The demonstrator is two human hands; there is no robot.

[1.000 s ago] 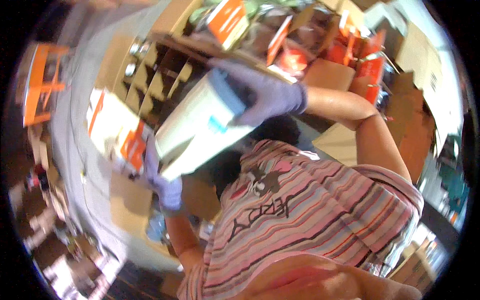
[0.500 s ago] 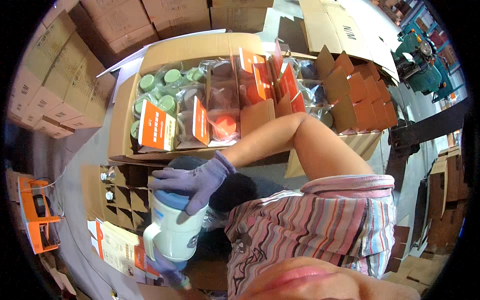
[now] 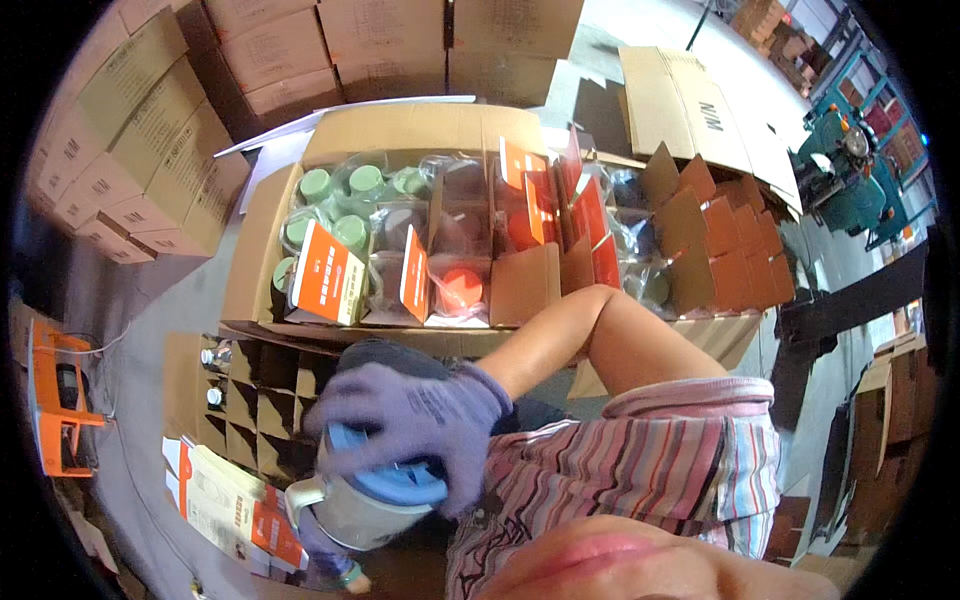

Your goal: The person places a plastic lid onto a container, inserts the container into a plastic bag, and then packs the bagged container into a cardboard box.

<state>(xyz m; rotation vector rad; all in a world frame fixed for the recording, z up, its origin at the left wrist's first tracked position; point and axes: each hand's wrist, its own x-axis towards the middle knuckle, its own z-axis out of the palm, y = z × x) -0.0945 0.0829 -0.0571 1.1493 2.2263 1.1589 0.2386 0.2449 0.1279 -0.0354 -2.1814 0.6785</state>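
Observation:
A large pale mug with a side handle and a blue lid is between my two gloved hands, tilted. My right hand, in a purple-grey glove and slightly blurred, reaches over the top with its fingers curled around the lid. Below, my left hand grips the mug low down near the handle; most of its fingers are hidden behind it. Just left of the mug is a carton with cardboard dividers; a few clear bottles with pale caps stand in its left cells.
Ahead lies a big open carton with green-lidded containers, a red-lidded one and orange-white boxes. Flat printed boxes lie at lower left, near an orange device. Stacked cartons stand behind.
The mug has shifted slightly right and tipped, showing more of its blue lid. My right hand has moved right, its fingers now wrapping over the lid. The whole view has shifted a little.

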